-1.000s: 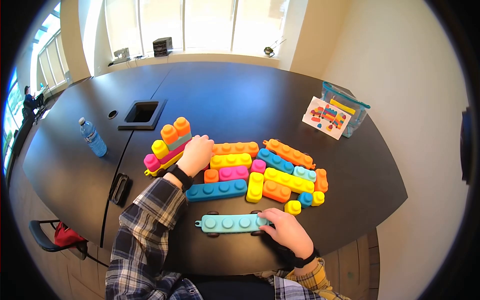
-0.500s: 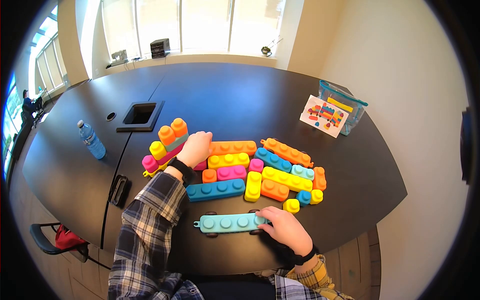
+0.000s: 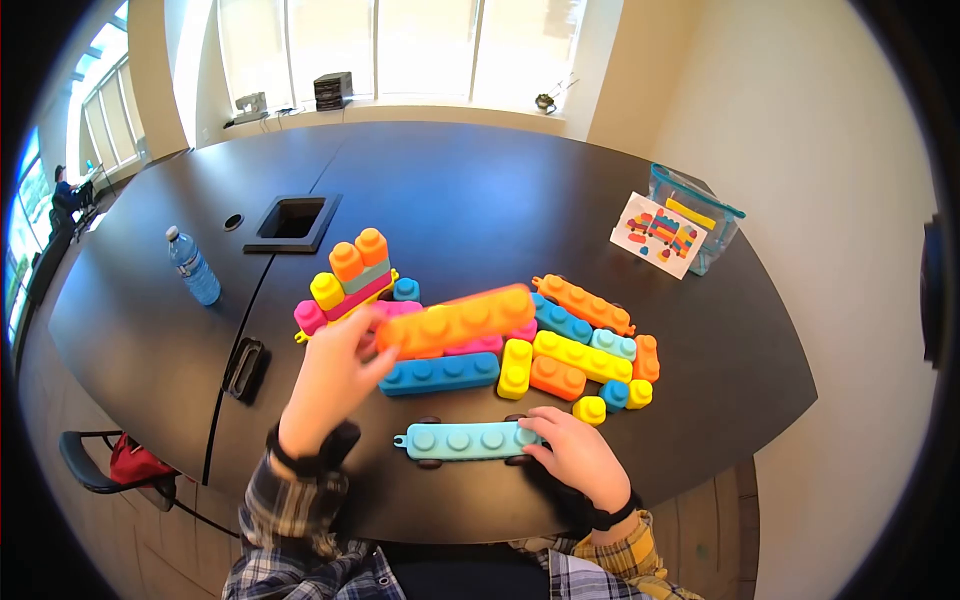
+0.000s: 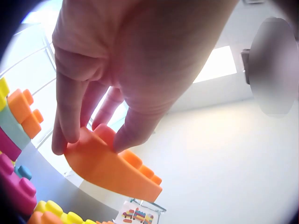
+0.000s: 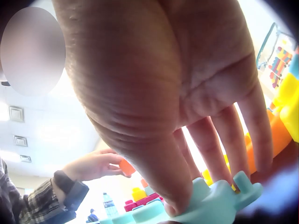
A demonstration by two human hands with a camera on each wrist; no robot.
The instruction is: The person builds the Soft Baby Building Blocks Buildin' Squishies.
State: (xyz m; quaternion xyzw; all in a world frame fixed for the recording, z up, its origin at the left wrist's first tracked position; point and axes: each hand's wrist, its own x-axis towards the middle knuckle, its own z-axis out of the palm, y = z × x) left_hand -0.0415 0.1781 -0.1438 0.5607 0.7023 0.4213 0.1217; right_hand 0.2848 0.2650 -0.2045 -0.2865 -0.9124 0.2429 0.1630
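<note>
My left hand pinches one end of a long orange building block, raised above the loose blocks. In the left wrist view, thumb and fingers grip the orange block around its end studs. My right hand holds the right end of a light blue wheeled base on the table near me. The right wrist view shows the thumb and fingers on either side of the base's end, beside its hook. A stacked car of yellow, pink, grey and orange blocks stands at the left.
Several loose blocks, among them a long blue block and a yellow one, lie beyond the base. An orange wheeled base sits behind them. A picture card leans on a clear bag. A water bottle stands at left.
My left hand has lifted the long orange block from the back of the pile and brought it nearer, toward the light blue base. The right hand has stayed on the base.
</note>
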